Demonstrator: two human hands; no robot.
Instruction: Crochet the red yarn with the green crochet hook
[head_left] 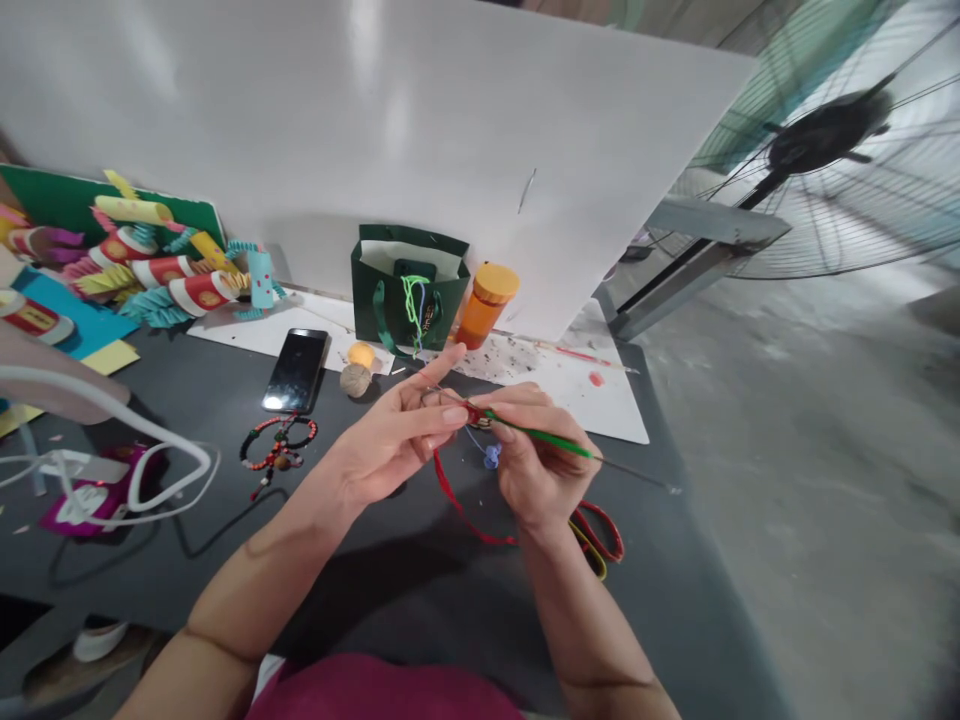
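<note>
My right hand (546, 465) is closed around a crochet hook (559, 440) with a green grip, its thin metal shaft sticking out to the right. Thumb and fingers of my left hand (386, 435) pinch a small red crochet piece (475, 414), partly covered by the fingertips. The left index finger points up and away, with thin yarn running near it. Both hands meet at the piece, above the dark table. From below it a red cord (459, 508) trails toward my right wrist. A small blue-violet yarn bit (491, 457) hangs or lies beneath; I cannot tell which.
Beyond my hands stand a green paper bag (367, 300) with green yarn over its rim and an orange jar (484, 310). Leftward are a phone (296, 370), beaded bracelets (277, 445), two small balls, white cables and paper crafts (202, 293). A fan (829, 135) stands right.
</note>
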